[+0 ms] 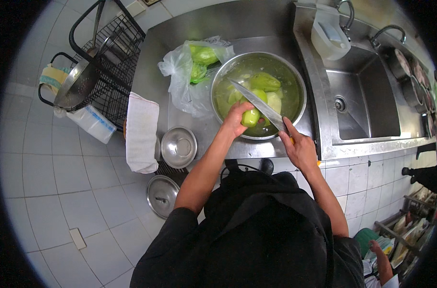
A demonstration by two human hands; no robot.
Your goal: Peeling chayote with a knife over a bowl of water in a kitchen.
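My left hand [236, 118] grips a green chayote [251, 117], its smooth face pointing towards me. A large knife [260, 102] is in my right hand [298, 148]; its long blade slants up and left, lying across or just above the chayote, and I cannot tell whether they touch. Both hands are over the near side of a wide steel bowl [300, 82] of greenish water. Inside it sit a ridged whole chayote [265, 82] and paler cut pieces [274, 102], partly hidden by the blade. Left of the bowl, a clear plastic bag [180, 84] contains more green chayotes [203, 55].
A small steel bowl [179, 147] and a folded white towel [142, 133] lie left. Beyond are a wire rack [114, 68] and colander [76, 86]. A steel sink [362, 90], plastic container [330, 39] and metal containers [412, 91] are right. Another person's arm [384, 264] shows lower right.
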